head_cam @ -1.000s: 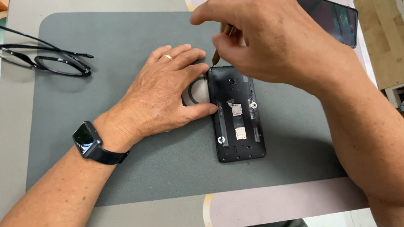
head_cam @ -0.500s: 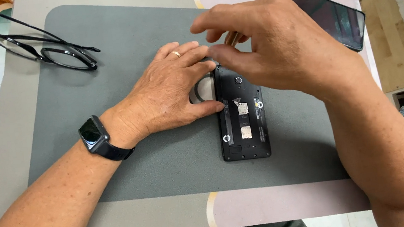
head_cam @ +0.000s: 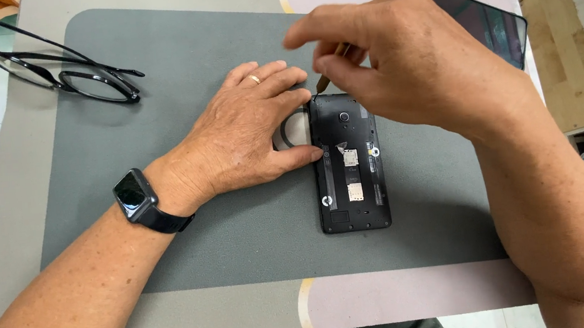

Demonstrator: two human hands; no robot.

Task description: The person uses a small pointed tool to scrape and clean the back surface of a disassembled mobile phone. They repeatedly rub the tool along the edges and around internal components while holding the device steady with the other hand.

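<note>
Fingers of the right hand (head_cam: 425, 65) pinch a thin, brown-handled tool (head_cam: 331, 67), its tip set at the top left corner of an opened black phone (head_cam: 349, 162) lying back-up near the middle of the grey mat (head_cam: 194, 259), towards the tabletop's far edge. Left hand (head_cam: 246, 136) lies flat beside the phone, fingers (head_cam: 279, 104) loosely together and pressing its left side, partly covering a round grey ring (head_cam: 289, 130); a dark smartwatch (head_cam: 134, 195) sits on that wrist.

Judged from this hold, the tip could skid off the corner if pressed too hard and jab the steadying fingers just beside it, or scratch the exposed card slots. Should the left hand ease off, the phone may slide on the mat and the tool lose its seat. A black glass panel (head_cam: 489, 20) overhangs the far right corner of the tabletop (head_cam: 405, 296), close to the right forearm; a nudge could send it off the edge. Black-framed glasses (head_cam: 77, 78) lie well apart at the far left.
</note>
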